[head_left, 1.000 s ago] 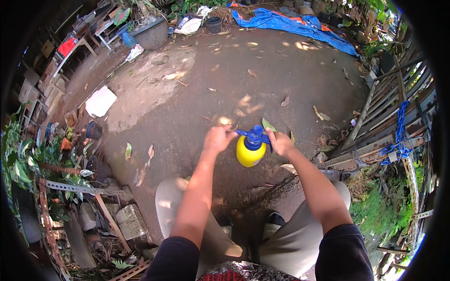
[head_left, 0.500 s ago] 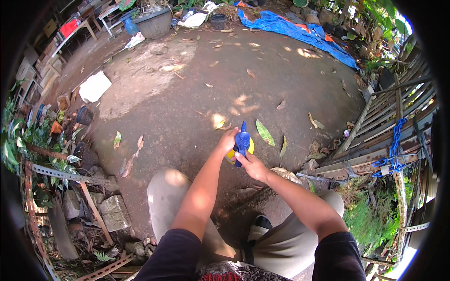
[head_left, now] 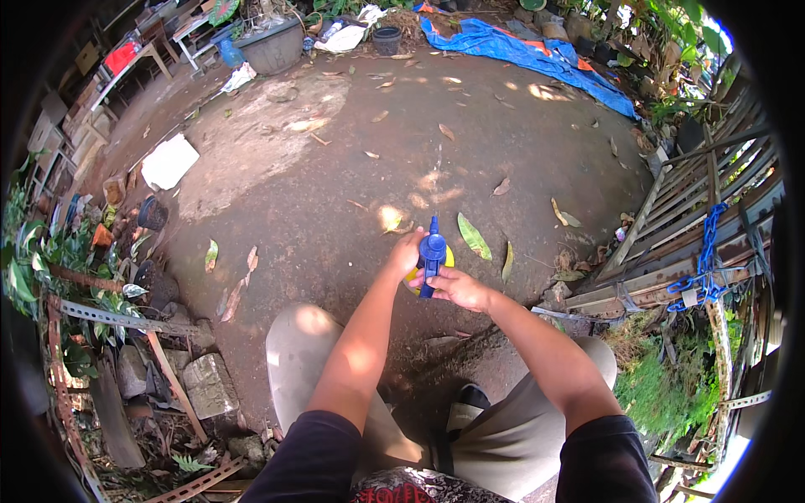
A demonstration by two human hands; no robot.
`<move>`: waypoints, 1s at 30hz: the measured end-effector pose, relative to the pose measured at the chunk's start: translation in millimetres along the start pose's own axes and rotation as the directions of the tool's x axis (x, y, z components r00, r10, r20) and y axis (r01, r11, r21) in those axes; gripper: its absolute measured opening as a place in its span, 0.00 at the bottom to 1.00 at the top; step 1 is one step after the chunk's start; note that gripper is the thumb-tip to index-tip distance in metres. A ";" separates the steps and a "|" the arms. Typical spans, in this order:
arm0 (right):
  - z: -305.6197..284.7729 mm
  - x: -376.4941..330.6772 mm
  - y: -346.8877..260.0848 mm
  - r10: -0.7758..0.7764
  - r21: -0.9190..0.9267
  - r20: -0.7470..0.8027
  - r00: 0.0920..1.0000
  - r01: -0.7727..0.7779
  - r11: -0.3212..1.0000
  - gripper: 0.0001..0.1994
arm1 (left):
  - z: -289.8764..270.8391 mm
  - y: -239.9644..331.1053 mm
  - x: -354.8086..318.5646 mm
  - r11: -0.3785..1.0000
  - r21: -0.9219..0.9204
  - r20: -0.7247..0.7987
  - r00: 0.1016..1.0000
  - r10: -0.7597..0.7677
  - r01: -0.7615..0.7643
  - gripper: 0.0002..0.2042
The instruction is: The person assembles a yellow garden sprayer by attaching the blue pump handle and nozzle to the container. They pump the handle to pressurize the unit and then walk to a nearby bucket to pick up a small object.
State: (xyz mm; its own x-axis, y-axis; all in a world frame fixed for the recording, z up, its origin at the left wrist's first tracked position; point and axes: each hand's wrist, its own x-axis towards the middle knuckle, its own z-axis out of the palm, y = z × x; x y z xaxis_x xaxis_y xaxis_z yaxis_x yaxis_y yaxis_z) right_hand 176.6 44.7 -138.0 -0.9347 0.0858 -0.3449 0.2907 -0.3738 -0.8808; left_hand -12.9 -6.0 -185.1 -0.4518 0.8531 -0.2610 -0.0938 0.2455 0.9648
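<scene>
Between my knees I hold a spray bottle [head_left: 433,246] with a blue nozzle head and a yellow body that mostly lies beneath the head. My left hand [head_left: 406,253] is wrapped round the yellow body from the left. The fingers of my right hand [head_left: 459,287] close on the blue handle and trigger part at the near side. The nozzle points away from me. A thin streak of droplets [head_left: 438,158] shows in the air beyond its tip. Under the bottle, most of the yellow body is hidden by the head and my hands.
Dry leaves [head_left: 474,237] lie scattered on the concrete ground [head_left: 310,210]. A white slab [head_left: 170,162] lies at the left, beside potted plants and bricks. A blue tarp [head_left: 528,60] spreads at the far right. A slatted fence [head_left: 671,226] with a blue chain [head_left: 708,251] stands on the right.
My right hand's fingers have drawn in across the blue handle and trigger. Droplets now appear ahead of the nozzle. My left hand keeps its hold.
</scene>
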 end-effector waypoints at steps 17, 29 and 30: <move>51.1 -10.3 24.1 -0.356 -0.643 -0.420 0.835 0.003 0.766 0.30 | -3.8 3.4 -8.8 0.998 0.052 -0.109 0.993 -0.038 0.044 0.34; 56.8 -9.7 28.7 -0.342 -0.537 -0.464 0.817 0.048 0.842 0.25 | -6.1 -3.5 -6.0 0.997 0.071 -0.124 0.992 -0.024 0.033 0.34; 57.3 -7.8 27.0 -0.348 -0.538 -0.458 0.818 0.057 0.841 0.25 | -7.6 -2.2 -7.1 0.997 0.062 -0.124 0.992 -0.030 0.038 0.34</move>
State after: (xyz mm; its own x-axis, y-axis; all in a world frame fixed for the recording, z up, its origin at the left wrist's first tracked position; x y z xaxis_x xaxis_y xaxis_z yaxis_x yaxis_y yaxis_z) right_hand 180.0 -19.0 -140.5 -0.7722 0.6231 -0.1243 0.3015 0.1871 -0.9349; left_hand -16.2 -16.1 -185.1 -0.5553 0.7818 -0.2836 -0.0555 0.3055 0.9506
